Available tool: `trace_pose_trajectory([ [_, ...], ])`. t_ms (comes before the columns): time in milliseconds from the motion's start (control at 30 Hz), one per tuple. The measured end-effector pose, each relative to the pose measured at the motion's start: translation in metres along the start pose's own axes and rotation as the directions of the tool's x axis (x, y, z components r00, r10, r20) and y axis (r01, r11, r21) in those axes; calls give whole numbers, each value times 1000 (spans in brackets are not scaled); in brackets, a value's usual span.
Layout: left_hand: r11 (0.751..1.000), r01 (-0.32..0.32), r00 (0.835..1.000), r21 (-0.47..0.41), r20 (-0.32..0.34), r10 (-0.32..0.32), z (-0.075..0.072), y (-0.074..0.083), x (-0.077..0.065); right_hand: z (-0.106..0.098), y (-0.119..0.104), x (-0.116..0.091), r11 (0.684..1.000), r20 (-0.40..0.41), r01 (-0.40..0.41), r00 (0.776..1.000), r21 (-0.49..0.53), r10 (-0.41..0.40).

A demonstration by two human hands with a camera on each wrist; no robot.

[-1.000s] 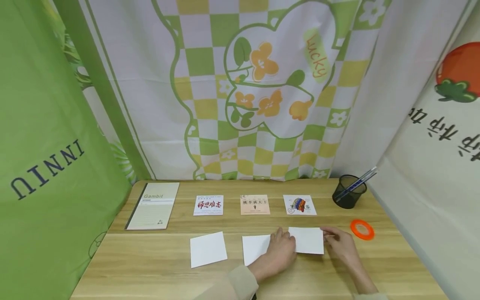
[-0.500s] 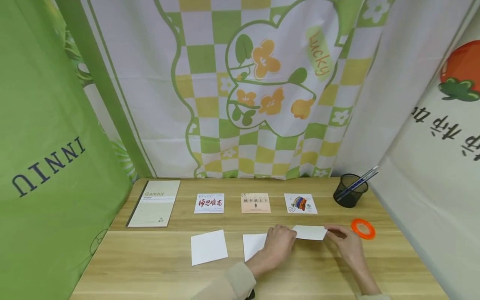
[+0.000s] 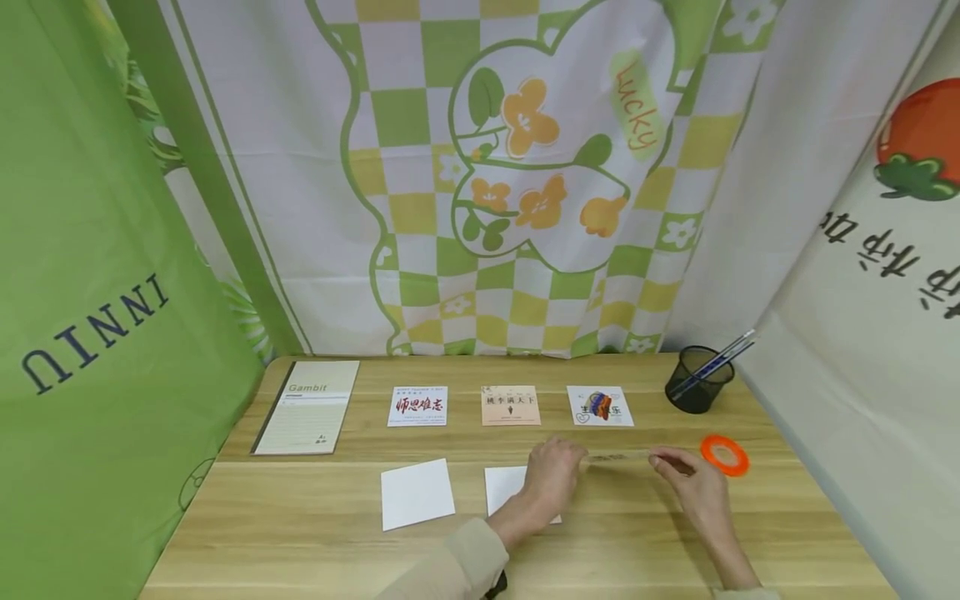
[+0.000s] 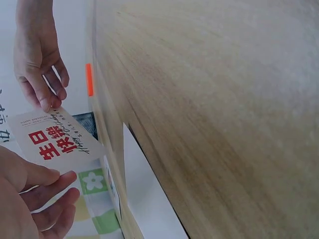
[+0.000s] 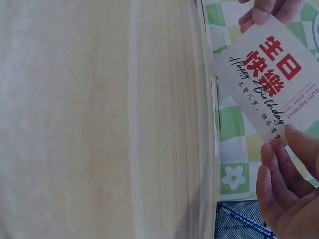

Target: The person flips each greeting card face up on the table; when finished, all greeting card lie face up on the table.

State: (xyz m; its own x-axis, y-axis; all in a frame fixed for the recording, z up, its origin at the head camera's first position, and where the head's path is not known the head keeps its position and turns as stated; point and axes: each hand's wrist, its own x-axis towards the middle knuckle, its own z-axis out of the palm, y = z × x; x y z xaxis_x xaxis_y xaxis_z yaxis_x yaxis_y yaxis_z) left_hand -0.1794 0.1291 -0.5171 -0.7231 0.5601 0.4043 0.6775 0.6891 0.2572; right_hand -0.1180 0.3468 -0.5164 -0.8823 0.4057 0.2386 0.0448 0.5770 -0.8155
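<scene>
A greeting card (image 5: pixel 271 77) with red characters and "Happy Birthday" in script is held up off the table between both hands. In the head view it is tilted nearly edge-on, a thin strip. My left hand (image 3: pixel 551 477) pinches one end of the card between thumb and fingers. The opposite end is pinched by my right hand (image 3: pixel 693 487), its thumb on the printed side in the right wrist view. Below my left hand lies a blank white card (image 3: pixel 501 486), partly hidden by that hand. Another blank white card (image 3: pixel 417 495) lies further left.
Three printed cards lie in a row behind: one with red lettering (image 3: pixel 417 407), a peach one (image 3: pixel 511 406) and one with a colourful drawing (image 3: pixel 599 407). A notebook (image 3: pixel 307 408), an orange ring (image 3: pixel 724 456) and a mesh pen cup (image 3: pixel 697 382) flank them.
The card between the hands has been lifted and tipped up, from its blank white face showing flat to nearly edge-on in the head view. My left hand has shifted slightly left and away from me.
</scene>
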Motion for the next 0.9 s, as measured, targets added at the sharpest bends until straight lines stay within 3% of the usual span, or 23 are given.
trace_pose_trajectory([
  [167, 998, 13, 997, -59, -69, -17, -2, 0, 2, 1, 2, -1, 999, -46, 31, 998, -17, -32],
  [300, 984, 74, 991, -161, -102, -91, -4, 0, 4, 2, 3, -2, 998, -86, 68, 994, -20, -69],
  [400, 949, 132, 978, -287, -119, -172, -3, -1, 5, 3, 3, -3, 997, -100, 73, 992, -8, -74],
  [533, 874, 170, 954, -456, -144, -261, -2, -1, 9, 5, 1, -3, 1000, -100, 21, 995, -8, -22],
  [700, 800, 215, 937, -560, -113, -331, -2, -1, 12, 7, -4, -2, 999, -55, -49, 997, 6, 50],
  [800, 779, 241, 939, -579, -63, -338, -1, -2, 12, 7, -6, -1, 997, -23, -75, 997, 22, 75],
  [900, 782, 256, 946, -569, -17, -323, 2, -3, 11, 7, -7, 0, 994, -8, -105, 994, 23, 105],
])
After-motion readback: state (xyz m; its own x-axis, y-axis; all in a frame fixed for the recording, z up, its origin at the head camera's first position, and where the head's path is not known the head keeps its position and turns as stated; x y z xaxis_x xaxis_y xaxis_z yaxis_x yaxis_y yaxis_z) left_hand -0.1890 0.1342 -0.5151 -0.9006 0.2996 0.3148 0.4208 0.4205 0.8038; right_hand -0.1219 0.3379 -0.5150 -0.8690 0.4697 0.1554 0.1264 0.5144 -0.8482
